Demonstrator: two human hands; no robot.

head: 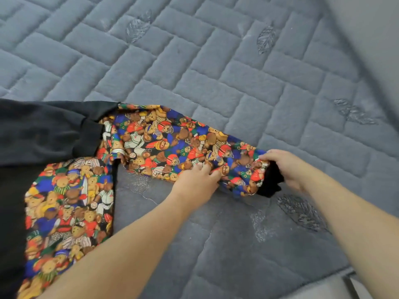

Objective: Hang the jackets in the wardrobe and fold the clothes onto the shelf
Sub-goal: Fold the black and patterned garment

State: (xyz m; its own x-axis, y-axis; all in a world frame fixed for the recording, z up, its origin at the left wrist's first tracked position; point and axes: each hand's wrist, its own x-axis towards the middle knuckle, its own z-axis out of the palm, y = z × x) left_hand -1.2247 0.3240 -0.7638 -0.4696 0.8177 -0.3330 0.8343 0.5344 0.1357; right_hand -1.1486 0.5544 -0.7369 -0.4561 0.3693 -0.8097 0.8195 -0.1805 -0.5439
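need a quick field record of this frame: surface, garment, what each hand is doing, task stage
surface: grey quilted mattress
garment: teddy-bear print jacket with black lining, lying partly spread at the left
sleeve: printed sleeve stretched out to the right, black cuff at its end
left hand: left hand grips the sleeve near the cuff end
right hand: right hand holds the cuff end
task stage: jacket on the mattress, not yet hung; no wardrobe or hanger in view

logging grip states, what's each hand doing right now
Left hand: pinching the teddy-bear sleeve.
Right hand: gripping the sleeve's black cuff.
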